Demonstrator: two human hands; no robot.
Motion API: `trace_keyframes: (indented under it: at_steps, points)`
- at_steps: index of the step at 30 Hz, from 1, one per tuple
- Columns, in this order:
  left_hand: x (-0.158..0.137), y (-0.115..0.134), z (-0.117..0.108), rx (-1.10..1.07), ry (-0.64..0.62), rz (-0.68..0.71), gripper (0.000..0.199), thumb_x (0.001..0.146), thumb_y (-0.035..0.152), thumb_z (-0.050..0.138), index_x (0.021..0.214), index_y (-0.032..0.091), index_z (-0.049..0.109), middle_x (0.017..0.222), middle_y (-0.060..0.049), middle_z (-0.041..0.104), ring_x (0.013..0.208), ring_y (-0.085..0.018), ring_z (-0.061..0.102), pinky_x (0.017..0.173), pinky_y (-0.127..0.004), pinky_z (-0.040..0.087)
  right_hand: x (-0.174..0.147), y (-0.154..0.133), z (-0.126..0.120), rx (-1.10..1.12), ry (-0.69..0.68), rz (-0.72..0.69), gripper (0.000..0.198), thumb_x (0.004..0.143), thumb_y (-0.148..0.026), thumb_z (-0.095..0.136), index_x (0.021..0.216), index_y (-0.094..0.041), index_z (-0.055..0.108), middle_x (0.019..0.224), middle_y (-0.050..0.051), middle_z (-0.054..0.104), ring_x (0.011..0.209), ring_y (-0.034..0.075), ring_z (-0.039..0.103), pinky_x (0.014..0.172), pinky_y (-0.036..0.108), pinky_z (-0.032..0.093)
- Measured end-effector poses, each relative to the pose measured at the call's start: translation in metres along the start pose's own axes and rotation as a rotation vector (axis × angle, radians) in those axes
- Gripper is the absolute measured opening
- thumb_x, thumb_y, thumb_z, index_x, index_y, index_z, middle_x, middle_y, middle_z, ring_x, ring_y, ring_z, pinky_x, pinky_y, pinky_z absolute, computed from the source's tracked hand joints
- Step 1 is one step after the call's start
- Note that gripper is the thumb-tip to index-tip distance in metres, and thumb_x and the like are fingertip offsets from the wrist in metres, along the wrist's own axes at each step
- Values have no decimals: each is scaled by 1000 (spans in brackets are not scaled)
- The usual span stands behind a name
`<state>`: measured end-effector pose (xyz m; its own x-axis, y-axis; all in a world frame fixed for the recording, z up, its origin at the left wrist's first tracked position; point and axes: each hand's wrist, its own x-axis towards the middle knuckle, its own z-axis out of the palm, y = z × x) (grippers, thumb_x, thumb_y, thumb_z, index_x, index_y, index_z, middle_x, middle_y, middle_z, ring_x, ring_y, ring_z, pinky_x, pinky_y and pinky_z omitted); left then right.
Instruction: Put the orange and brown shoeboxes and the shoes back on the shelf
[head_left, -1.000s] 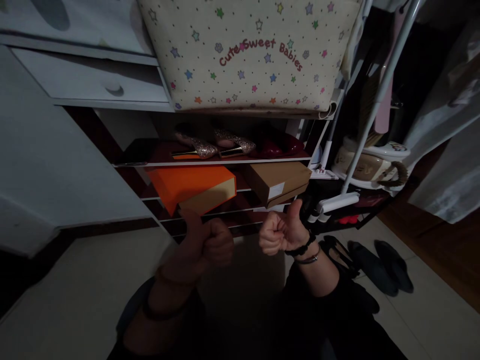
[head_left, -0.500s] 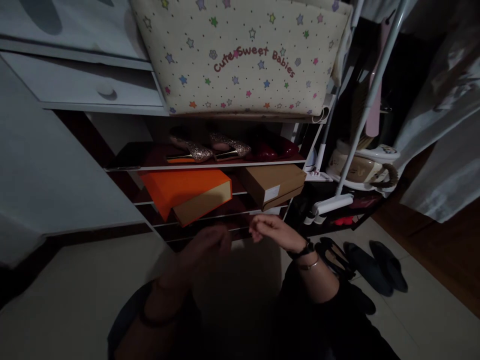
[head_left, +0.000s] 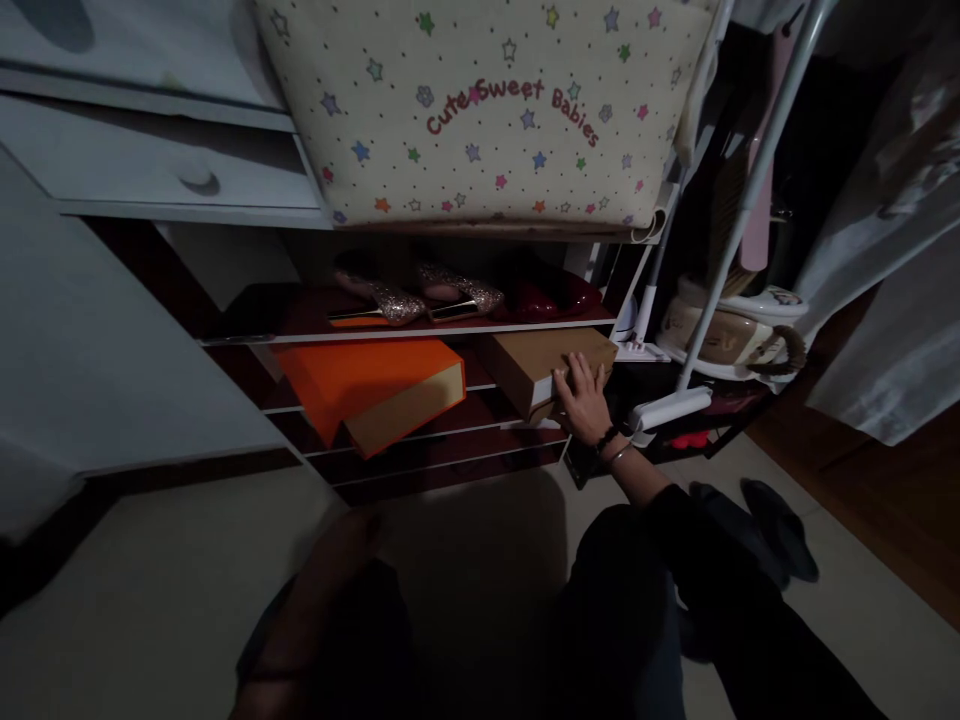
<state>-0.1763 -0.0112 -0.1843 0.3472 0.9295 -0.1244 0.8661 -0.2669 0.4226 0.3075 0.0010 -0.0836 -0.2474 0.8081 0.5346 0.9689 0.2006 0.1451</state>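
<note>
My right hand [head_left: 584, 400] rests on the front end of a brown cardboard shoebox [head_left: 551, 350], its fingers spread over the edge beside a white label. The box juts out at an angle from the shelf. An orange shoebox [head_left: 367, 365] lies tilted on the same level to the left. My left hand [head_left: 349, 540] is low in deep shadow above my leg, away from the shelf; its fingers are too dark to make out. On the shelf above stand glittery high-heeled shoes [head_left: 390, 298] and a pair of dark red shoes [head_left: 551, 295].
A cream fabric storage bin [head_left: 480, 150] with stars sits on top of the shoe rack [head_left: 450, 433]. White drawers [head_left: 135, 180] are at the left. To the right are a long-handled white tool [head_left: 671, 408], a beige-brown pot [head_left: 720, 330] and dark shoes [head_left: 780, 525] on the floor.
My right hand has moved forward from in front of the shelf onto the brown shoebox, its fingers spreading. My left hand has drawn back and down toward my leg.
</note>
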Motion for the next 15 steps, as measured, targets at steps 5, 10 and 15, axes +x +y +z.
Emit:
trace_keyframes:
  at_steps: [5, 10, 15]
  points:
    - [-6, 2, -12, -33, 1, -68, 43, 95, 46, 43, 108, 17, 73, 116, -15, 78, 108, -30, 73, 93, -37, 52, 10, -11, 8, 78, 17, -3, 70, 91, -23, 70, 156, -21, 45, 169, 26, 27, 161, 41, 17, 121, 80, 3]
    - [-19, 10, -22, -38, 0, -55, 39, 98, 45, 42, 99, 20, 70, 109, -12, 78, 102, -28, 73, 87, -36, 50, 3, -24, -4, 175, 48, -7, 57, 91, -21, 70, 146, -34, 58, 168, 14, 30, 158, 41, 22, 122, 80, 5]
    - [-22, 5, -22, -33, -13, -88, 36, 99, 45, 43, 95, 21, 69, 106, -11, 78, 99, -27, 73, 84, -33, 49, -42, -42, -29, 194, 102, -31, 56, 83, -26, 80, 135, -41, 64, 164, 9, 34, 151, 42, 32, 118, 85, 6]
